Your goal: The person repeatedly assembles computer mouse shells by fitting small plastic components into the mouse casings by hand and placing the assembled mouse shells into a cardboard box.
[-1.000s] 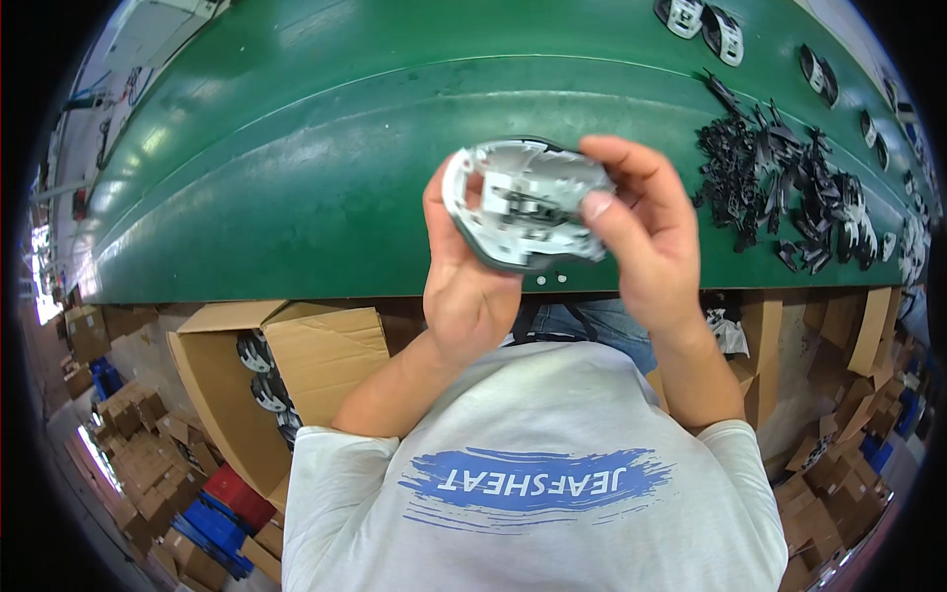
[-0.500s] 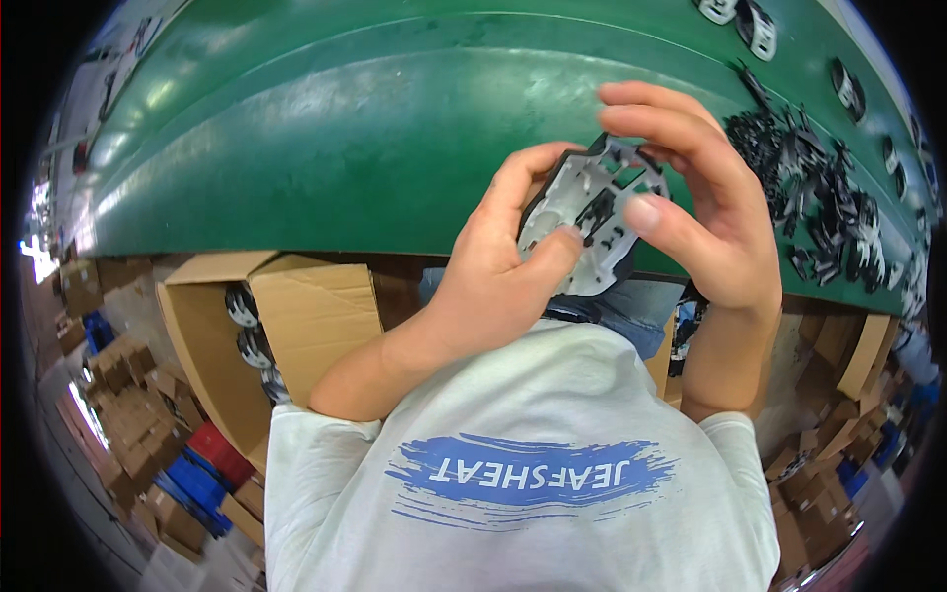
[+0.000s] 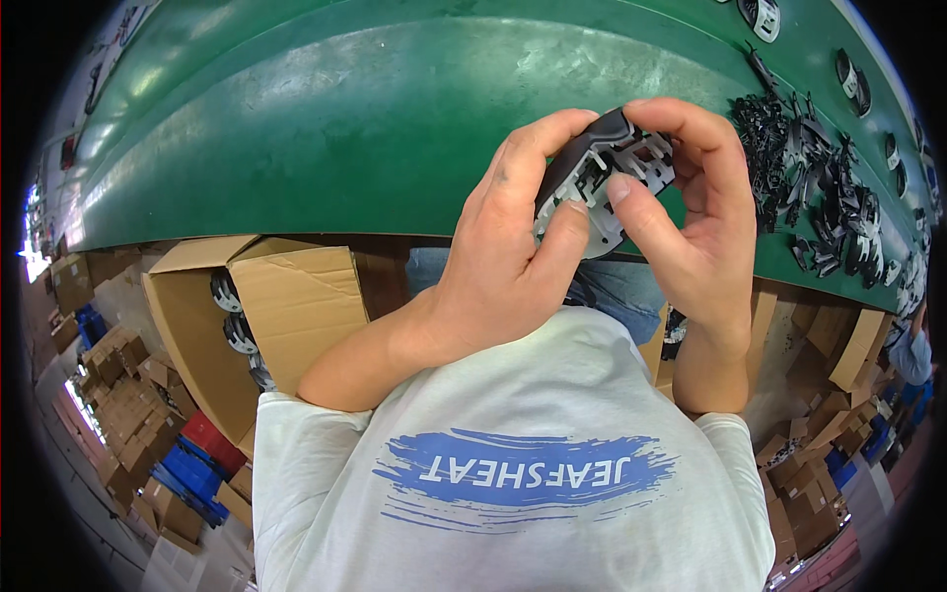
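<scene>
From the head view I see both hands raised over the near edge of the green table (image 3: pixel 326 128), sharing one plastic part (image 3: pixel 604 173), grey-white with a dark curved shell along its top. My left hand (image 3: pixel 513 252) grasps it from the left: the thumb presses up against the ribbed pale underside and the fingers (image 3: pixel 538 138) curl over the dark edge. My right hand (image 3: pixel 695 222) grasps it from the right, thumb laid on the pale face, forefinger hooked over the top. So the part sits between the two hands, pinched from both sides, tilted with its dark edge uppermost, held above the table and not touching it.

To the right, well apart from the hands, a heap of small black parts (image 3: pixel 824 197) lies on the table. An open cardboard box (image 3: pixel 286 296) stands below the table edge on my left, with round pieces showing inside it.

Against the frame from a second ago, the part has turned: then its broad pale face looked up at me with the left hand cupped beneath; now it stands edge-on and further right. Half a second ago it was midway through that turn. Both hands have kept their hold on it throughout.
</scene>
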A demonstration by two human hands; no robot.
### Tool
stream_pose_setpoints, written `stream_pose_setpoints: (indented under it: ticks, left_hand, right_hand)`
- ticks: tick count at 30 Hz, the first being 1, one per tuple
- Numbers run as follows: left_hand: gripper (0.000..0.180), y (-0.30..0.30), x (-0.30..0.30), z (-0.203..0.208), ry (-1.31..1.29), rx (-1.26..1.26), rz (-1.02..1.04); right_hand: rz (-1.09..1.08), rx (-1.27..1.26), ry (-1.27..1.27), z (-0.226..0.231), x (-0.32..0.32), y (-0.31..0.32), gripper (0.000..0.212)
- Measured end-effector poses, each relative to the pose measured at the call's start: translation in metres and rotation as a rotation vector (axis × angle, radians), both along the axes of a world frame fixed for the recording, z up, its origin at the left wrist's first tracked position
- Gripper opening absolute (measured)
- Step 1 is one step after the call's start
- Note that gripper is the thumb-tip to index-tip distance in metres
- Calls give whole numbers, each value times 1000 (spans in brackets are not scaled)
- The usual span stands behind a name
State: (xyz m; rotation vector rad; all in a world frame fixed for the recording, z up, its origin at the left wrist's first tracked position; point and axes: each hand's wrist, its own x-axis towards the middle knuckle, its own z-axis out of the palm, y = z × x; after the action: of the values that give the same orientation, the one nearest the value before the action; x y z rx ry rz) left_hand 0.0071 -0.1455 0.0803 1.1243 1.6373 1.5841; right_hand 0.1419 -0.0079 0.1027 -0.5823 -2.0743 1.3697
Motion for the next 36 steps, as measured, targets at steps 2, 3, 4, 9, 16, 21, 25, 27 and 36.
stream_pose_setpoints:
  ticks: [2,3,4,9,16,21,25,27,36]
  left_hand:
    - [54,-1,2,-2,2,5,9]
    - [53,-1,2,-2,-56,11,15]
    - [53,-2,3,-2,-113,19,20]
    - [54,-1,5,-3,-240,-14,30]
    - [53,-1,3,-14,-51,-46,30]
    - [53,-4,-6,-12,-178,-155,42]
    - [51,-4,-3,-21,-155,-111,92]
    - [52,-4,-2,-25,-114,-85,87]
    - [53,-9,0,-26,31,-63,77]
  right_hand:
    - [8,-129,40,-4,-5,-2,48]
    - [6,-131,38,-4,-6,-1,48]
    - [22,-301,67,-4,-6,0,49]
    - [-8,-321,7,-6,-7,-7,51]
    - [30,-438,27,-17,-7,-3,50]
    - [63,-555,22,-20,-6,-7,57]
    - [68,-415,-57,-17,-3,-19,78]
    - [51,-230,-109,-18,-4,-25,84]
    - [-20,-48,-119,-39,-9,-37,89]
